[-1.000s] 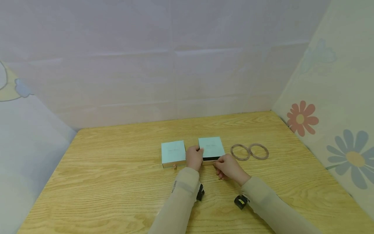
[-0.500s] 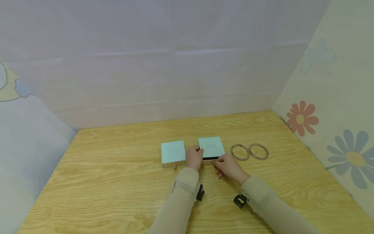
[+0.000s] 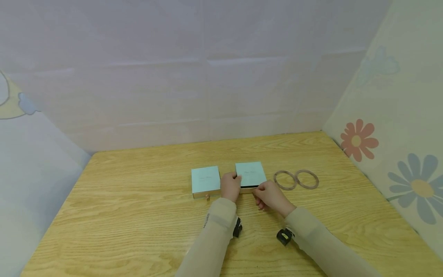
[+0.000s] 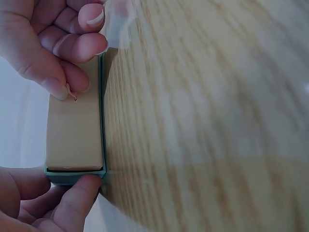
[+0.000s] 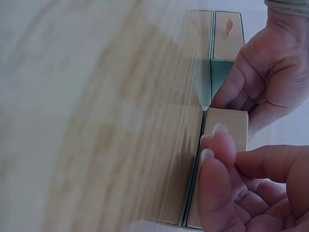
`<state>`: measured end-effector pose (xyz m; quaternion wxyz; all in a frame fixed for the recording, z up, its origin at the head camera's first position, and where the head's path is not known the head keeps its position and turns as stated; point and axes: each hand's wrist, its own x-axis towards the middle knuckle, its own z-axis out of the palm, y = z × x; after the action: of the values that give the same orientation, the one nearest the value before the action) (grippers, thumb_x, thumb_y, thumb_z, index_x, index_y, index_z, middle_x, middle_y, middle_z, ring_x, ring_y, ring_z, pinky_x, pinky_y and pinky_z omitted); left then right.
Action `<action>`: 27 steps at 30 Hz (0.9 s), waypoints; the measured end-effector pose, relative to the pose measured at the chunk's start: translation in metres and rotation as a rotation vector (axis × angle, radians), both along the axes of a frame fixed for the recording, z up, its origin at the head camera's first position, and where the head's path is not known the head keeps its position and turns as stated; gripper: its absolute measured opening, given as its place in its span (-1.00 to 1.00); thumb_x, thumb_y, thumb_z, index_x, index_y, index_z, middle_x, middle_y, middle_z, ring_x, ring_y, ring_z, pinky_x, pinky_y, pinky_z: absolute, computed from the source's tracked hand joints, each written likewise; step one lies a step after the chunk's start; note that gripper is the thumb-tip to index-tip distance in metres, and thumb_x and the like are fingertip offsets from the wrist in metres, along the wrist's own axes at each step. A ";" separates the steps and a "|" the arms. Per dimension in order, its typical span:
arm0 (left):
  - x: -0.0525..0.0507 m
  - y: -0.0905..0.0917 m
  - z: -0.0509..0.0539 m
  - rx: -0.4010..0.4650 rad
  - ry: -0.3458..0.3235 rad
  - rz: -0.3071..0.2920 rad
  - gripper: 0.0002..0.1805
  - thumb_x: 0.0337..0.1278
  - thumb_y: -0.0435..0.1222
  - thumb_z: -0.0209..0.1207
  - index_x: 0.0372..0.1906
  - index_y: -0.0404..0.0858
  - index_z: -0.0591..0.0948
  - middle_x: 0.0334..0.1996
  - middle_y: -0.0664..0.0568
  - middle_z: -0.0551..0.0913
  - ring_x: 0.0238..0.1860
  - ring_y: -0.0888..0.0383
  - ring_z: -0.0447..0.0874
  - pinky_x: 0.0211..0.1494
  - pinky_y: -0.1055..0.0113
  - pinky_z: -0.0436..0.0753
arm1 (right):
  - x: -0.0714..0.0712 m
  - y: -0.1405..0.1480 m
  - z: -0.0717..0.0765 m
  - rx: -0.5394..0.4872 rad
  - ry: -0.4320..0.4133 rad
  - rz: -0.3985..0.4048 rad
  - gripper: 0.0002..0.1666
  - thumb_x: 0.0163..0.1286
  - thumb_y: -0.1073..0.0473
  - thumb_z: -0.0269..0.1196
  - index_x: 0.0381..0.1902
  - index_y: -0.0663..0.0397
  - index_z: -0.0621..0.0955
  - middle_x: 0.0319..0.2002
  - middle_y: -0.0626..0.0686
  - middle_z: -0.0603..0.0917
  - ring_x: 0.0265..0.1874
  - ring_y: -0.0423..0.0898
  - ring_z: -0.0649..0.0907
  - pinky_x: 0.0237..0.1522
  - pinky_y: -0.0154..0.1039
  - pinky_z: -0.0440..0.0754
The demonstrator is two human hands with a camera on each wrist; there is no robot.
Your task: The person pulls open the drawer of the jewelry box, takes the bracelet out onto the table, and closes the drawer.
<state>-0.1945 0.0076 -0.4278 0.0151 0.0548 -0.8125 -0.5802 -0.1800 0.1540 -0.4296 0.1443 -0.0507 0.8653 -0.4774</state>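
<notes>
A pale blue drawer box (image 3: 250, 173) lies flat on the wooden table, its beige drawer (image 4: 75, 130) pulled out by a narrow margin, with a thin black strip showing behind the drawer front. My left hand (image 3: 230, 187) grips the box's left side between thumb and fingers. At the drawer front, my right hand (image 3: 272, 197) pinches a small ribbon pull tab (image 4: 71, 92) between thumb and index finger, best seen in the left wrist view. The drawer's contents are hidden under the cover.
Left of my left hand sits a second pale blue drawer box (image 3: 205, 180), its drawer closed and its tab (image 3: 207, 197) facing me. Two brownish ring-shaped bangles, a left bangle (image 3: 275, 179) and a right bangle (image 3: 317, 181), lie side by side to the right. A fabric wall stands behind.
The drawer has slid a little further into its box, and the black strip is narrower. My right hand has moved slightly forward with it; the left hand holds its place.
</notes>
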 end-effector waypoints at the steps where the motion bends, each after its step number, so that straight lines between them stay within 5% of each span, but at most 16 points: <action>1: 0.000 0.000 0.000 0.000 -0.003 0.001 -0.43 0.35 -0.44 0.08 -0.75 -0.13 0.12 -0.80 0.09 0.05 -0.73 0.19 0.01 -0.58 0.38 0.16 | 0.000 0.000 0.000 -0.002 -0.001 0.000 -0.52 0.48 0.30 0.07 -0.69 0.34 0.57 -0.75 0.04 0.55 -0.80 -0.18 0.53 -0.70 -0.28 0.54; 27: -0.001 -0.001 -0.001 -0.010 0.011 -0.006 -0.43 0.33 -0.46 0.08 -0.75 -0.12 0.12 -0.78 0.11 0.05 -0.69 0.21 0.00 -0.55 0.38 0.15 | -0.002 -0.002 0.001 0.001 0.012 -0.005 -0.53 0.47 0.32 0.08 -0.69 0.33 0.57 -0.74 0.05 0.56 -0.79 -0.17 0.55 -0.68 -0.26 0.58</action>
<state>-0.1952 0.0066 -0.4293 0.0181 0.0489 -0.8154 -0.5765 -0.1823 0.1525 -0.4282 0.1377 -0.0513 0.8666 -0.4769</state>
